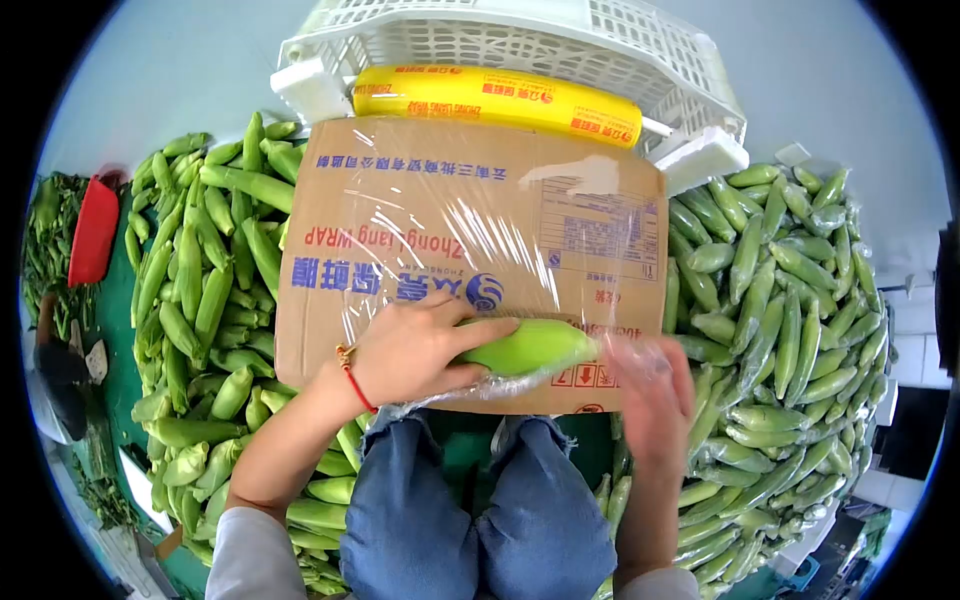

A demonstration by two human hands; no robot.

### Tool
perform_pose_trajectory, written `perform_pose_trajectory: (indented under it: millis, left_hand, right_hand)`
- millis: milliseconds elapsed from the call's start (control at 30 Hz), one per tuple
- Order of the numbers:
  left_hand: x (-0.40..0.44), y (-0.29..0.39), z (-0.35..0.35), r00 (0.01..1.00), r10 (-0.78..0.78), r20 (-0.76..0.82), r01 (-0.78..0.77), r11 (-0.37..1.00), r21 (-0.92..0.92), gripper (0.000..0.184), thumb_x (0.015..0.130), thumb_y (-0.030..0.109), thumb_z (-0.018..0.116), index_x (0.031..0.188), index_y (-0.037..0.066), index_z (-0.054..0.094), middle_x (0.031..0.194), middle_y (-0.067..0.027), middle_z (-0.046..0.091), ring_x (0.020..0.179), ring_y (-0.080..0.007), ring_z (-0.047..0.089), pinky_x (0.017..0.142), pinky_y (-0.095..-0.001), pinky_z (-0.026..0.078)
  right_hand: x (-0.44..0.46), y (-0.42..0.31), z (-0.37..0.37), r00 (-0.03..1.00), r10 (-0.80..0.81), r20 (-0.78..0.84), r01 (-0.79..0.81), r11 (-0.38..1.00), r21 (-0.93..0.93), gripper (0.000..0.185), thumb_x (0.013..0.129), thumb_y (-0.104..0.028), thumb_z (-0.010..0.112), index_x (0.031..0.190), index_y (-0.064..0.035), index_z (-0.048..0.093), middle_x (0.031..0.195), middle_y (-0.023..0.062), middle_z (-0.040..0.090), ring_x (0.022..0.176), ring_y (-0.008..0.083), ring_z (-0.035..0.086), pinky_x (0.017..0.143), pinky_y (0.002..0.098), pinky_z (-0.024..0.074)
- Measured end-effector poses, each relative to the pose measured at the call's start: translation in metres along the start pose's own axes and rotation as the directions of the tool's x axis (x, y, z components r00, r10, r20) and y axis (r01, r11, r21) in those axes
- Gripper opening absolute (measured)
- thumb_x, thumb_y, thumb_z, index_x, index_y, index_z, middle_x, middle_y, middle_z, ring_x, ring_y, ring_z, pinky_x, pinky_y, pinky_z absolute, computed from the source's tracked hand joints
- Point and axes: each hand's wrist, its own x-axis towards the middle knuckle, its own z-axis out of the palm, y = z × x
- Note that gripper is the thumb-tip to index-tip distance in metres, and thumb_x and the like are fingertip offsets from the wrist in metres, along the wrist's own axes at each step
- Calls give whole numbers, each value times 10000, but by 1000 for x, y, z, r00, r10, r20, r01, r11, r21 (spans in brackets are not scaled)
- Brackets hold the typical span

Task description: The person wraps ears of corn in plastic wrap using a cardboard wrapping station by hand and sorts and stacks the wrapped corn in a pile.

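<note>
An ear of corn in its green husk lies across the near part of a printed cardboard box. My left hand grips its left end, thumb and forefinger around it. Clear cling film stretches over the box top and bunches along the corn's near side. At the corn's right tip, my right hand pinches gathered film; its fingers are blurred by motion. A yellow roll of cling film sits on a rod behind the box.
A white plastic crate stands behind the roll. Unwrapped corn is piled on the left, film-wrapped corn on the right. At the far left are a red scoop-like object and green trimmings. My knees are below the box.
</note>
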Motion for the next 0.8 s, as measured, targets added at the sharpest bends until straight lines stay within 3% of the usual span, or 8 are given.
perform_pose_trajectory:
  millis: [67, 133, 300, 367, 400, 500, 667, 800]
  left_hand:
    - [1, 1, 7, 973, 54, -223, -24, 991, 134, 527, 704, 267, 749, 1207, 190, 612, 1169, -114, 577, 997, -303, 603, 811, -407, 504]
    - [-28, 14, 16, 938, -5, -346, 63, 986, 156, 466, 733, 284, 738, 1171, 166, 629, 1303, -163, 518, 1157, -343, 531, 952, -447, 435]
    - [-123, -18, 60, 938, -250, -242, 289, 947, 143, 351, 799, 202, 703, 1106, 51, 624, 1255, -180, 544, 1141, -314, 555, 951, -403, 460]
    - [-87, -25, 7, 587, -729, -354, 548, 679, -489, 67, 849, 52, 634, 896, 6, 650, 1003, -128, 634, 920, -285, 630, 764, -342, 513]
    - [-53, -38, -29, 688, -417, -594, 408, 899, -159, 85, 883, 68, 601, 919, 9, 651, 898, -127, 660, 858, -222, 636, 717, -308, 493]
    - [22, -70, -46, 805, -517, -290, 392, 831, -395, 111, 812, 115, 653, 796, 5, 660, 723, -120, 644, 639, -285, 626, 608, -364, 484]
    - [42, -25, -8, 969, -246, 39, 231, 946, 228, 208, 856, 178, 553, 987, 16, 554, 614, -164, 615, 573, -351, 633, 522, -452, 505]
    - [-31, 31, 9, 964, -264, -2, 262, 957, 125, 650, 870, 423, 569, 1314, -30, 430, 1310, -289, 459, 1238, -393, 450, 1021, -490, 363]
  right_hand:
    - [40, 18, 34, 956, -262, 130, 289, 786, -547, 401, 860, -307, 630, 1141, -35, 540, 1065, 107, 610, 921, 296, 583, 875, 383, 429]
    - [56, 36, 44, 788, -360, 499, 556, 71, -828, 451, 835, -369, 646, 1138, -46, 560, 1118, 98, 586, 938, 279, 573, 850, 379, 428]
    - [77, 45, 52, 756, -456, 470, 547, 46, -836, 397, 766, -415, 678, 976, -80, 636, 987, 67, 571, 883, 251, 553, 725, 387, 428]
    - [79, 43, 52, 739, -467, 486, 556, 17, -831, 367, 750, -397, 691, 944, -89, 646, 946, 56, 561, 851, 253, 550, 705, 388, 434]
    - [83, 44, 51, 697, -493, 521, 603, 10, -798, 327, 740, -374, 696, 901, -92, 658, 908, 48, 549, 815, 247, 540, 669, 374, 448]
    - [92, 47, 46, 665, -530, 527, 642, 44, -766, 303, 742, -359, 695, 877, -89, 659, 881, 39, 543, 789, 236, 547, 640, 350, 470]
    - [107, 28, 55, 874, -232, 426, 462, 131, -877, 368, 872, -415, 587, 790, -60, 638, 702, 126, 611, 633, 327, 623, 538, 413, 501]
    - [79, 6, 70, 894, 177, 412, 376, 208, -903, 476, 947, -486, 467, 870, -27, 569, 626, 207, 609, 574, 416, 618, 516, 484, 490]
